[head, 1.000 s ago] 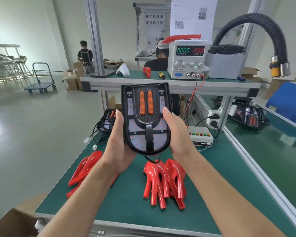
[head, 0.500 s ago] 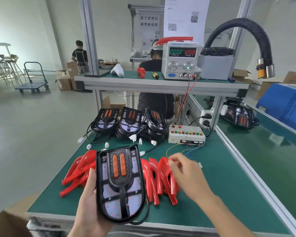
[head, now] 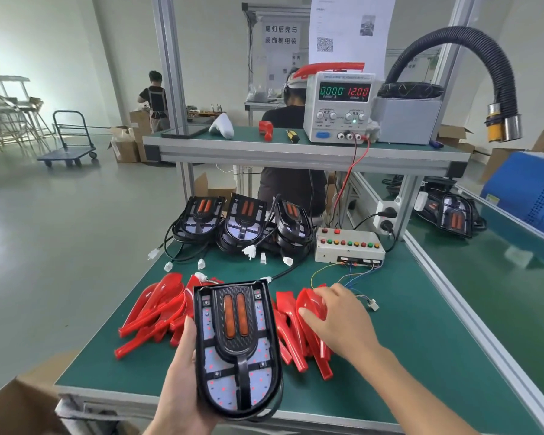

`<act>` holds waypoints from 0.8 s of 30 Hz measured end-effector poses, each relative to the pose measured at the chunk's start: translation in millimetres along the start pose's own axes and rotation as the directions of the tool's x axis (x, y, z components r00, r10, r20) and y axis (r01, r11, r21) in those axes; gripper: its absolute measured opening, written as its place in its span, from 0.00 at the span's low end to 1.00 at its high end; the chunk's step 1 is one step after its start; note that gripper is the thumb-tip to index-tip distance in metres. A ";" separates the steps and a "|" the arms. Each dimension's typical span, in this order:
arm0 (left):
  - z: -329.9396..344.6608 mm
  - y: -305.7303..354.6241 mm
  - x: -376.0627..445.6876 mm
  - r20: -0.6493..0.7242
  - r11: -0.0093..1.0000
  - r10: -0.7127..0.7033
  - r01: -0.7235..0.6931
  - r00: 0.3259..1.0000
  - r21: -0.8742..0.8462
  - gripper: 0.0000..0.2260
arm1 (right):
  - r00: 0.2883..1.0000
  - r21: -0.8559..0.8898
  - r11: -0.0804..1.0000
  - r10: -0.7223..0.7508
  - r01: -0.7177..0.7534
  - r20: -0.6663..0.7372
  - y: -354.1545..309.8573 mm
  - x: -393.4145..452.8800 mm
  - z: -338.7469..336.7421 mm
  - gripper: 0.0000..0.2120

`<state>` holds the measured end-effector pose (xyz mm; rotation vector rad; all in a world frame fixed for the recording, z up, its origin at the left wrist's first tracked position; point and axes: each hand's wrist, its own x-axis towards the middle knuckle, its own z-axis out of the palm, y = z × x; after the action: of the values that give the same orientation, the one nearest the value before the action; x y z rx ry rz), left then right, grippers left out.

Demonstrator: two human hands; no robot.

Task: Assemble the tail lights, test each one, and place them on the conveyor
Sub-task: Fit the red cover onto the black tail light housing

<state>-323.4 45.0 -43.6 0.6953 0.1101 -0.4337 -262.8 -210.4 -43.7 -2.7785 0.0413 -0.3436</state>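
Here the black tail light housing sits upright in the left hand, near the bench's near edge, its two orange strips facing the camera; the hand's thumb lies curled along the housing's left rim and the palm supports it from behind. Just to its right, the right hand reaches down onto the right pile of red lens covers, fingers curled over the top of one cover and thumb against its near side. A second pile of red covers lies to the left of the housing on the green bench. Farther back stand three more black housings with trailing cables and white plugs, and to their right a switch box with coloured buttons. On the shelf above, a power supply reads 0.000 and 12.00.
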 end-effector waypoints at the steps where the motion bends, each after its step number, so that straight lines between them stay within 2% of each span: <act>1: -0.1 -1.0 3.5 0.055 0.999 -0.009 0.011 0.998 -0.036 0.35 | 1.000 -0.034 0.999 0.010 -0.010 -0.003 -5.1 3.7 1.8 0.28; 4: 8.6 3.8 0.3 0.050 1.000 -0.007 0.008 0.999 -0.005 0.34 | 0.999 -0.135 0.990 0.035 -0.032 0.021 -17.0 14.6 6.7 0.32; 8: 7.6 5.8 2.6 0.033 1.000 0.007 -0.007 0.999 -0.017 0.35 | 0.996 -0.245 0.969 0.059 -0.042 0.062 -27.7 24.4 9.6 0.24; 12: 6.1 9.2 3.9 0.007 1.000 -0.014 0.014 1.000 0.006 0.35 | 0.997 -0.266 0.964 0.038 -0.021 0.060 -33.3 26.1 10.7 0.19; 16: 6.0 10.6 5.4 0.041 0.999 0.040 -0.041 0.998 0.028 0.33 | 0.999 -0.208 0.978 0.042 -0.035 0.030 -34.3 22.9 7.7 0.15; 20: 3.7 12.8 5.8 0.058 0.998 0.057 -0.060 0.997 0.036 0.33 | 0.994 -0.109 0.989 0.106 -0.101 0.036 -33.5 12.8 -2.2 0.13; 24: 0.1 15.1 8.7 0.042 0.998 0.063 -0.064 0.997 0.027 0.33 | 0.992 0.111 0.986 0.127 -0.127 0.003 -18.4 0.4 -22.2 0.11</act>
<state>-309.2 52.3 -36.6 0.7150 0.0432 -0.3888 -268.0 -200.4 -17.1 -2.6499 0.1936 -0.3088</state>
